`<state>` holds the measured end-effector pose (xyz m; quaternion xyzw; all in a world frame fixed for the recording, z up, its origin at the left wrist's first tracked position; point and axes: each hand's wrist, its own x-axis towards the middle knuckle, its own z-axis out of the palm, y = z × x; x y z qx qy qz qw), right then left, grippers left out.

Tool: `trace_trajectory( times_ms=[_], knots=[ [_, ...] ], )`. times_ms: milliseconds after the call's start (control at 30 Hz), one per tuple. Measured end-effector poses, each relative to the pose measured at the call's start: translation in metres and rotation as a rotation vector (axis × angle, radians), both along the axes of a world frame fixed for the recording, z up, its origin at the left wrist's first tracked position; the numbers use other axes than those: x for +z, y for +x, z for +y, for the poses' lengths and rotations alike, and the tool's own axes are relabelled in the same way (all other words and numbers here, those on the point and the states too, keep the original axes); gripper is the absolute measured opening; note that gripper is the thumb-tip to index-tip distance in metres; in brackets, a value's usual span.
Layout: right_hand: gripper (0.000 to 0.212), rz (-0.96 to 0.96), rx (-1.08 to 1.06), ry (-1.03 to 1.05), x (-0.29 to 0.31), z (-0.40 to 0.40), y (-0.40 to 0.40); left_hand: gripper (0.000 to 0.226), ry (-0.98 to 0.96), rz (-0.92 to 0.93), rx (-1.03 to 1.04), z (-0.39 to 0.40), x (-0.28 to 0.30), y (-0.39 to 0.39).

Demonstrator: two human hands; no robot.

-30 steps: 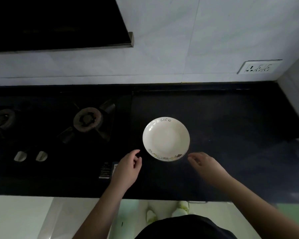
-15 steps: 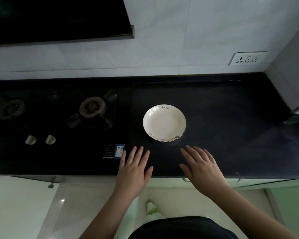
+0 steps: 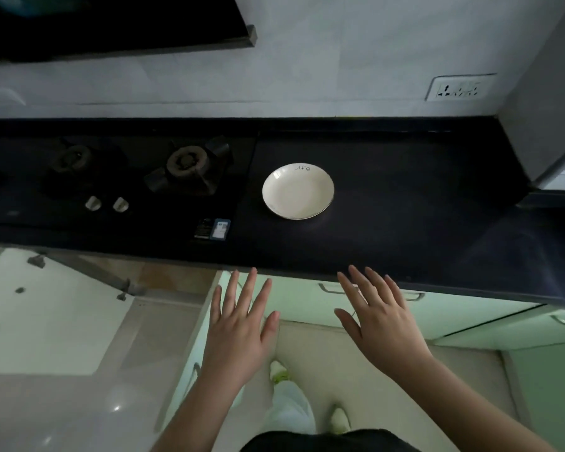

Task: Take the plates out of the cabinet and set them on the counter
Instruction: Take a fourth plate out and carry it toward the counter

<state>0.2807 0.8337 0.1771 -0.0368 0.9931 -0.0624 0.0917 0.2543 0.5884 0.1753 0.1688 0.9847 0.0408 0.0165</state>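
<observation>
one round cream ceramic plate with a thin dark rim line and small black lettering (image 3: 298,191) sits flat on the black stone table (image 3: 388,223), right of centre in the frame and just right of the black two-burner gas stove (image 3: 150,177). below the table's front edge, in the lower middle of the frame, the person's left hand (image 3: 238,334) and right hand (image 3: 382,324) hang over the floor, palms down, fingers (image 3: 252,288) spread wide and straight, holding nothing. both hands are well apart from the plate and touch no surface that can be made out. pale green lower cabinet doors with metal handles (image 3: 356,308) line the underside of the table; one white door at the left of the frame (image 3: 30,308) appears to stand swung open, though its interior is not visible. a white wall socket (image 3: 459,88) sits at upper right. judging from this layout, one plate is delivered and the empty hands are free for the next one. how many plates are left in the cabinet cannot be told, as no shelf or stack is in view.
</observation>
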Motion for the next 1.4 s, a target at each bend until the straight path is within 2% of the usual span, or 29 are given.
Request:
trace_trajectory(
  times_ms=[200, 533, 600, 800, 933, 1133, 1400],
  knots=[
    [0.073, -0.008, 0.188, -0.046, 0.003, -0.036, 0.017, 0.059, -0.076, 0.003, 0.146, -0.033, 0.018, 0.061],
    [0.074, 0.044, 0.560, -0.082, 0.018, -0.166, 0.047, 0.061, -0.179, -0.034, 0.559, -0.134, 0.039, 0.187],
    [0.075, 0.046, 0.567, -0.082, 0.023, -0.178, 0.054, 0.061, -0.195, -0.007, 0.603, -0.146, 0.045, 0.198],
    [0.077, 0.088, 0.723, -0.084, 0.036, -0.274, 0.123, 0.062, -0.094, 0.041, 0.821, -0.222, 0.043, 0.307],
    [0.077, 0.068, 0.772, -0.122, 0.038, -0.342, 0.197, 0.060, -0.053, -0.019, 0.859, -0.262, 0.028, 0.382],
    [0.076, 0.073, 0.961, -0.078, 0.024, -0.418, 0.283, 0.062, -0.039, 0.015, 0.896, -0.315, 0.025, 0.458],
    [0.071, 0.092, 0.993, -0.053, 0.022, -0.464, 0.310, 0.064, -0.045, 0.058, 0.918, -0.358, 0.026, 0.491]
  ],
)
